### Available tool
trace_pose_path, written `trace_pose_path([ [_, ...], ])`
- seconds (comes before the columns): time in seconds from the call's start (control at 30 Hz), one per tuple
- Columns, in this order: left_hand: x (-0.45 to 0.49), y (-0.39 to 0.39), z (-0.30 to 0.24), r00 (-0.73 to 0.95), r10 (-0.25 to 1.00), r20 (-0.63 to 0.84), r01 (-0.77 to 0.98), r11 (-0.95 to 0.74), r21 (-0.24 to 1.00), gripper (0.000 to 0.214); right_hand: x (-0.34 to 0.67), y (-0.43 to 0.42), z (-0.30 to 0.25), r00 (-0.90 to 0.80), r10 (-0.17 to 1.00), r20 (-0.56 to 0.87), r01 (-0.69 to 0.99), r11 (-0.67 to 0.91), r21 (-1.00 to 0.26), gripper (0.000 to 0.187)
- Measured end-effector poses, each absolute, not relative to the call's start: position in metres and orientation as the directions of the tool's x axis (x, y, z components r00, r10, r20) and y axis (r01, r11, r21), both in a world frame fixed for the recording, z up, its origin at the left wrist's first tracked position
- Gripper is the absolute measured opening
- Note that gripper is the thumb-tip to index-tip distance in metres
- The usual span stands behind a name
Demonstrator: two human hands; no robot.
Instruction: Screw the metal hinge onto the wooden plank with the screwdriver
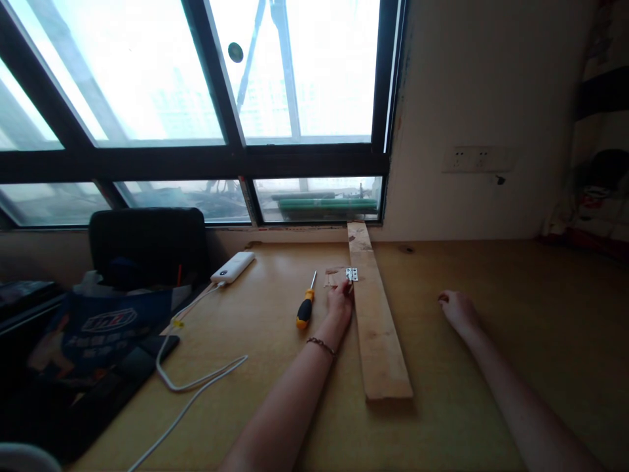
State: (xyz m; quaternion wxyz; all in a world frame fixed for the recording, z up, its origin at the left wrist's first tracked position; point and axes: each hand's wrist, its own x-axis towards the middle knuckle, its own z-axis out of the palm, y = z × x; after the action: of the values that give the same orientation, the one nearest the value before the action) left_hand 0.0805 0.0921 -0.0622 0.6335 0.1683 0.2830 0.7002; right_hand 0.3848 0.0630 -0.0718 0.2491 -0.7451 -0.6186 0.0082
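Observation:
A long wooden plank (377,321) lies on the wooden desk (491,393), running from the window toward me. A small metal hinge (351,274) sits at its left edge, beside a small wood piece (335,275). My left hand (341,300) rests against the plank's left side just below the hinge, with its fingers curled toward the hinge; what they grip is hidden. A screwdriver with a yellow and black handle (305,310) lies just left of that hand. My right hand (458,309) rests on the desk to the right of the plank, fingers loosely curled, holding nothing.
A white power bank (232,267) with a white cable (191,380) lies at the left of the desk. A black chair (147,246) and a blue bag (103,328) stand beside the desk's left edge. The window (196,98) and a wall socket (472,159) are behind.

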Motion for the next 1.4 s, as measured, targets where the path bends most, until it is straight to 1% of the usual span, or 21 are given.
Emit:
trace_pose_path([
  [0.1,0.08,0.092,-0.063,-0.137,0.982,-0.128,-0.803,-0.035,0.596,0.016,0.376,0.064,-0.067,0.253,0.901,0.353,0.873,-0.055,-0.485,0.019],
  [0.17,0.081,0.092,-0.062,-0.141,0.982,-0.127,-0.8,-0.037,0.598,0.016,0.362,0.063,-0.059,0.267,0.881,0.389,0.775,0.043,-0.63,0.019],
  [0.2,0.081,0.092,-0.062,-0.147,0.981,-0.125,-0.796,-0.042,0.604,0.017,0.35,0.063,-0.053,0.27,0.879,0.393,0.686,0.111,-0.719,0.019],
  [0.27,0.082,0.09,-0.06,-0.157,0.979,-0.127,-0.788,-0.046,0.614,0.017,0.321,0.064,-0.04,0.236,0.905,0.353,0.422,0.231,-0.876,0.025],
  [0.3,0.082,0.09,-0.059,-0.153,0.98,-0.131,-0.787,-0.041,0.615,0.017,0.303,0.065,-0.032,0.207,0.917,0.341,0.298,0.273,-0.915,0.028],
  [0.33,0.082,0.089,-0.059,-0.144,0.981,-0.133,-0.791,-0.034,0.611,0.017,0.285,0.068,-0.025,0.178,0.92,0.35,0.219,0.31,-0.925,0.03],
  [0.4,0.083,0.088,-0.057,-0.127,0.984,-0.128,-0.804,-0.026,0.594,0.017,0.249,0.077,-0.012,0.115,0.92,0.375,0.157,0.356,-0.921,0.03],
  [0.47,0.084,0.087,-0.056,-0.126,0.986,-0.108,-0.816,-0.041,0.577,0.017,0.219,0.088,-0.005,0.049,0.921,0.387,0.172,0.374,-0.911,0.028],
  [0.53,0.084,0.086,-0.054,-0.141,0.986,-0.09,-0.819,-0.065,0.57,0.016,0.198,0.099,-0.005,0.016,0.921,0.39,0.227,0.377,-0.898,0.023],
  [0.7,0.083,0.083,-0.048,-0.179,0.979,-0.093,-0.771,-0.081,0.632,0.006,0.182,0.107,-0.016,-0.001,0.91,0.414,0.38,0.383,-0.842,0.016],
  [0.8,0.083,0.081,-0.044,-0.186,0.977,-0.106,-0.76,-0.074,0.645,0.005,0.182,0.104,-0.016,-0.011,0.901,0.434,0.435,0.395,-0.809,0.015],
  [0.93,0.084,0.081,-0.043,-0.195,0.975,-0.106,-0.774,-0.087,0.627,0.007,0.183,0.103,-0.014,-0.02,0.891,0.453,0.473,0.408,-0.781,0.012],
  [1.1,0.084,0.082,-0.046,-0.187,0.975,-0.118,-0.817,-0.088,0.571,0.011,0.181,0.101,-0.013,-0.051,0.877,0.478,0.527,0.43,-0.733,0.01],
  [1.27,0.083,0.086,-0.049,-0.197,0.971,-0.132,-0.827,-0.092,0.554,0.011,0.178,0.096,-0.011,-0.133,0.837,0.531,0.616,0.489,-0.617,0.012],
  [1.4,0.083,0.088,-0.052,-0.176,0.98,-0.097,-0.838,-0.098,0.537,0.013,0.176,0.095,-0.011,-0.153,0.832,0.533,0.675,0.482,-0.558,0.009],
])
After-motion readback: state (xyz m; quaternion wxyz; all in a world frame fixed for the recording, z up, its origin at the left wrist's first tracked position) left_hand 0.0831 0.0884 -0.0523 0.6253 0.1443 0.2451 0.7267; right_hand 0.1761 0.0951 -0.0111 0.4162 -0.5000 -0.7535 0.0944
